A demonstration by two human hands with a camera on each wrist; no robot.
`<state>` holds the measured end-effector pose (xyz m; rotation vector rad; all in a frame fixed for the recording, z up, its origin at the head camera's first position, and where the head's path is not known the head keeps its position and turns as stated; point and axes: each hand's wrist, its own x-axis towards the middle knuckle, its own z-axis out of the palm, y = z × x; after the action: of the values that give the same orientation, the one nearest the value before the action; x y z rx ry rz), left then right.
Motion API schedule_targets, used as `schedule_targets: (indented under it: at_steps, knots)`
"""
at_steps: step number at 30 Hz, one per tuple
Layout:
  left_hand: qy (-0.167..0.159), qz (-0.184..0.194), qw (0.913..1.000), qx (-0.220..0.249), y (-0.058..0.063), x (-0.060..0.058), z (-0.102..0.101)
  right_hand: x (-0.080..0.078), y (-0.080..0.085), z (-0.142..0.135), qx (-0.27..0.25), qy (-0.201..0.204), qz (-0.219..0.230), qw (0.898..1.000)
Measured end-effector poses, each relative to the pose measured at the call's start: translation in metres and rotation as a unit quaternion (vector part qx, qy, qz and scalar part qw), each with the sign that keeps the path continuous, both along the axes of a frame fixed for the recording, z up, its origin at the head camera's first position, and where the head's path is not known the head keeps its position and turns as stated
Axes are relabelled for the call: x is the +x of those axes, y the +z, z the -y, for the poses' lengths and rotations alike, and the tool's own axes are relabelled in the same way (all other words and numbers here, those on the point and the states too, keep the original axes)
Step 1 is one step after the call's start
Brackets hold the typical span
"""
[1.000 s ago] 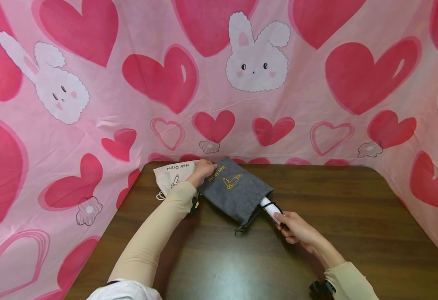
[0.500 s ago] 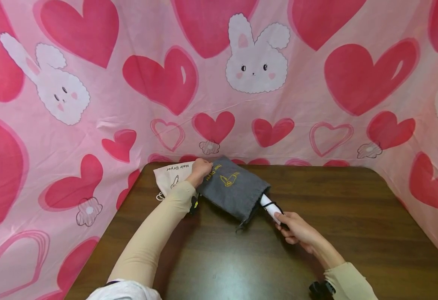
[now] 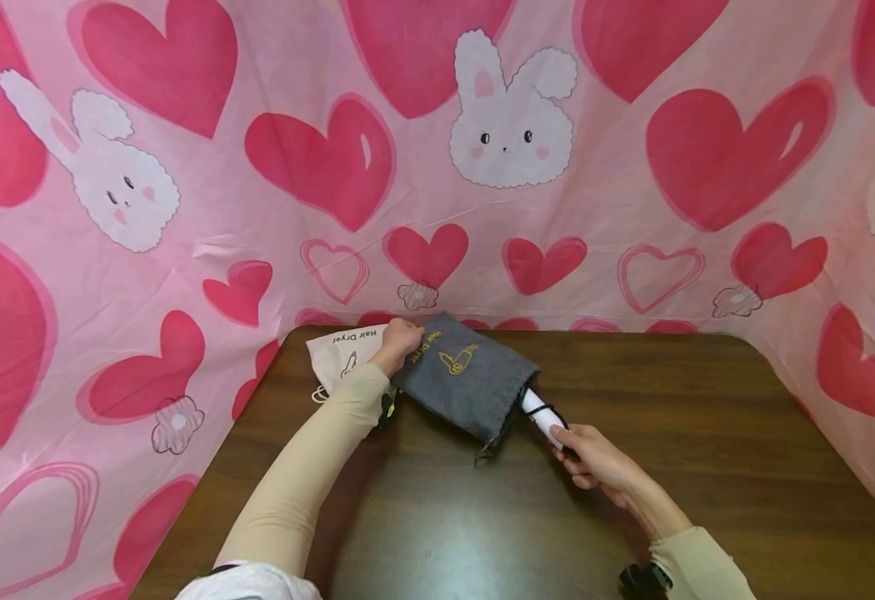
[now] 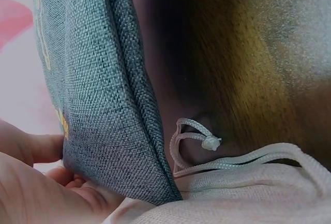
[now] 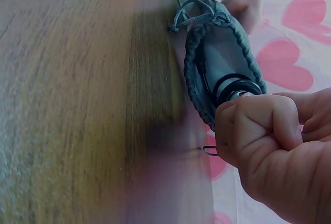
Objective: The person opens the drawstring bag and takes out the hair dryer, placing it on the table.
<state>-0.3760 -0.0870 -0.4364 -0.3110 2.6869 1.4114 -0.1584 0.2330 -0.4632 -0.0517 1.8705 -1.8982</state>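
Observation:
A grey drawstring bag (image 3: 471, 387) with yellow "Hair Dryer" lettering slants across the far middle of the table. My left hand (image 3: 402, 340) pinches its closed bottom corner between thumb and fingers; the left wrist view shows this grip on the grey cloth (image 4: 103, 89). From the bag's mouth sticks the white handle of a hair dryer (image 3: 535, 406), a black cord wound round it. My right hand (image 3: 595, 460) grips the handle's outer end. In the right wrist view the bag's gathered mouth (image 5: 192, 74) gapes around the coiled cord (image 5: 235, 85). The rest of the dryer is hidden inside.
A cream drawstring bag (image 3: 336, 350), also marked "Hair Dryer", lies flat at the back left, partly under my left hand and forearm. Its white cord (image 4: 248, 158) loops onto the wooden table (image 3: 670, 400). A pink heart-patterned cloth (image 3: 632, 167) stands behind and at both sides.
The grey bag has shifted slightly left with my left hand between the first frame and the second, and a little more of the handle shows. My right hand has stayed nearly still.

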Motion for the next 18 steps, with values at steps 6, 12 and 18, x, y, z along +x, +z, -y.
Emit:
schedule_targets:
  at_steps: [6,12,18]
  knots:
    - [0.003,-0.012,0.9999,-0.005,0.0027,0.0011,0.0007,0.0,0.0004,-0.0006,0.001,-0.002,0.0,1.0]
    - [0.0,-0.008,1.0,-0.003,0.0043,0.0016,0.0031,0.0012,0.0005,-0.0011,0.0,-0.005,0.008,1.0]
    - [0.006,-0.009,0.9999,0.002,0.0012,-0.0002,0.0065,0.0028,0.0019,-0.0029,0.003,-0.009,0.003,1.0]
